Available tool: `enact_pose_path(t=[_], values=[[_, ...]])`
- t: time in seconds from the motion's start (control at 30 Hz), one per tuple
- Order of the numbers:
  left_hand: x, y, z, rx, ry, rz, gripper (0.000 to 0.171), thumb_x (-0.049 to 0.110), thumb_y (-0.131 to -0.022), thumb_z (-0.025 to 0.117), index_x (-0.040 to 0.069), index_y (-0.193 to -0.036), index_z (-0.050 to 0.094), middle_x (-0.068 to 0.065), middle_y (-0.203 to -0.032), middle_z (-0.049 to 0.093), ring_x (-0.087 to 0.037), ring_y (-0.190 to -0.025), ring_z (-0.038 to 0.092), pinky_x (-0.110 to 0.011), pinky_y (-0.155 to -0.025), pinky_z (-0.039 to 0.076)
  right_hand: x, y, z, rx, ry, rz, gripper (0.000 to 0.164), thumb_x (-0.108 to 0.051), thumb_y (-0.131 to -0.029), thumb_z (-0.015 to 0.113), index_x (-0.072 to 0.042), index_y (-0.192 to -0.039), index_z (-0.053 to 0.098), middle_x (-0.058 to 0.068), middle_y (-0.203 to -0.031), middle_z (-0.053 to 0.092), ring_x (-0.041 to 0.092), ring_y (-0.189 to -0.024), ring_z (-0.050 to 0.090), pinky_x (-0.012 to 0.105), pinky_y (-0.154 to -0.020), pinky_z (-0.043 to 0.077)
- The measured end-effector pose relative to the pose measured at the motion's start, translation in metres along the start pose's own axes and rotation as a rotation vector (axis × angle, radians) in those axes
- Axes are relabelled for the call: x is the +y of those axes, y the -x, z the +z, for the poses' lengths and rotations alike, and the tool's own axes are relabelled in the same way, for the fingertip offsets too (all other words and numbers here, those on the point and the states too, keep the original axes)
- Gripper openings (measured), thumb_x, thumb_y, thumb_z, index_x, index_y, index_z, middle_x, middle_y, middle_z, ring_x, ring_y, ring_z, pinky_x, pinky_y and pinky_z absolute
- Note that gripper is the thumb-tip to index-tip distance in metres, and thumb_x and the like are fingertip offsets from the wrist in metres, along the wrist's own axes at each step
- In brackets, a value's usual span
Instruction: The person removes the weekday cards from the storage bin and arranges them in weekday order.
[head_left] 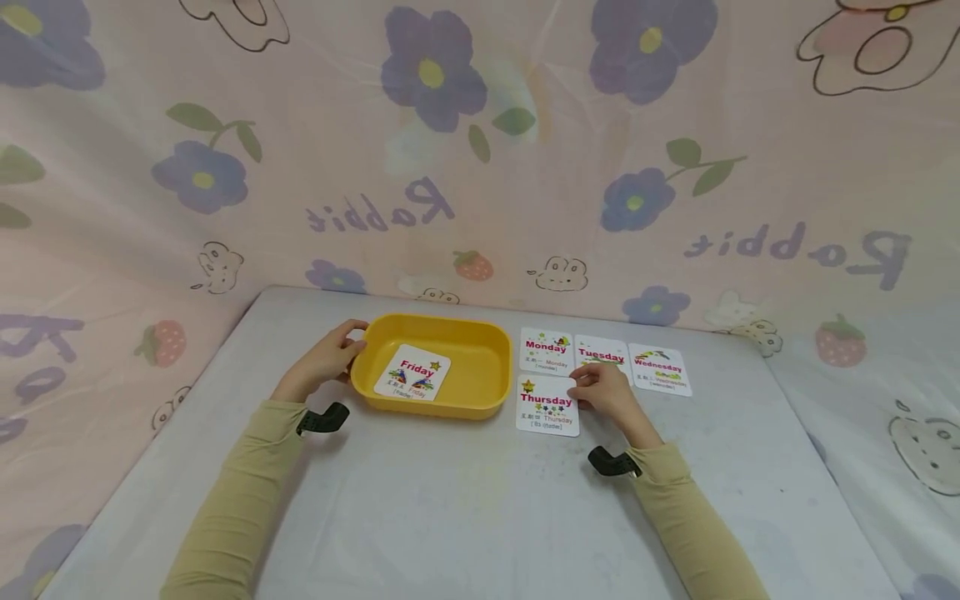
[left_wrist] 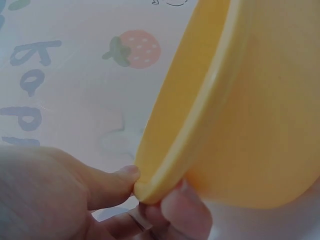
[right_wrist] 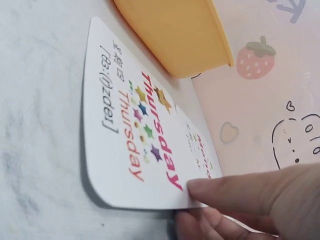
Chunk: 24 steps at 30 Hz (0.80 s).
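My left hand [head_left: 324, 362] pinches the left rim of a yellow plastic tray [head_left: 480, 371], thumb on one side and fingers on the other in the left wrist view. Inside the tray lies a white Friday card [head_left: 414, 373]. My right hand [head_left: 604, 390] grips the right edge of a Thursday card [head_left: 547, 406] between thumb and fingers. In the right wrist view the Thursday card [right_wrist: 122, 135] is close over the table, its gripped edge near the Monday card. Behind it a Monday card [head_left: 546, 350], a Tuesday card [head_left: 600, 350] and a Wednesday card [head_left: 660, 369] form a row.
The cards and tray stand on a white-covered table [head_left: 450, 508]. Along its back edge hangs a pale printed cloth [head_left: 525, 200] with flowers, strawberries and rabbits. A black wrist mount [head_left: 324, 418] sits on the left sleeve, another black mount [head_left: 613, 462] on the right.
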<state>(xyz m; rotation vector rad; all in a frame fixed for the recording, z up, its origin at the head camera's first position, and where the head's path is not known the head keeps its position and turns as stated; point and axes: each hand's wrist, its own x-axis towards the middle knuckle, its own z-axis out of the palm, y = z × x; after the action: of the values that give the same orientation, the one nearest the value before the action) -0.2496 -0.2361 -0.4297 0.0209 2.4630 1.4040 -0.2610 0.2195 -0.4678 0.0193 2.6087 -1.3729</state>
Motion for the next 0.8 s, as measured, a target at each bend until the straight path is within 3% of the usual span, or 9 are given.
enact_pose_path(t=[0.33, 0.8], values=[[0.0008, 0.0002, 0.0004, 0.003, 0.000, -0.005, 0.043, 0.017, -0.104, 0.040, 0.008, -0.145, 0.028, -0.025, -0.109, 0.054, -0.026, -0.074, 0.055, -0.041, -0.067, 0.055, 0.0024, 0.0018, -0.0013, 0.047, 0.141, -0.074, 0.027, -0.002, -0.079, 0.074, 0.005, -0.103, 0.065, 0.011, -0.081, 0.064, 0.016, -0.062, 0.055, 0.026, -0.053, 0.047], [-0.0007, -0.0011, 0.0007, 0.011, 0.005, -0.005, 0.042, 0.017, -0.104, 0.040, 0.009, -0.144, 0.029, -0.023, -0.105, 0.054, -0.026, -0.074, 0.056, -0.038, -0.064, 0.055, 0.0059, 0.0002, -0.0011, 0.053, 0.148, -0.087, 0.026, -0.004, -0.079, 0.075, 0.004, -0.102, 0.067, 0.010, -0.082, 0.063, 0.017, -0.065, 0.055, 0.028, -0.054, 0.047]])
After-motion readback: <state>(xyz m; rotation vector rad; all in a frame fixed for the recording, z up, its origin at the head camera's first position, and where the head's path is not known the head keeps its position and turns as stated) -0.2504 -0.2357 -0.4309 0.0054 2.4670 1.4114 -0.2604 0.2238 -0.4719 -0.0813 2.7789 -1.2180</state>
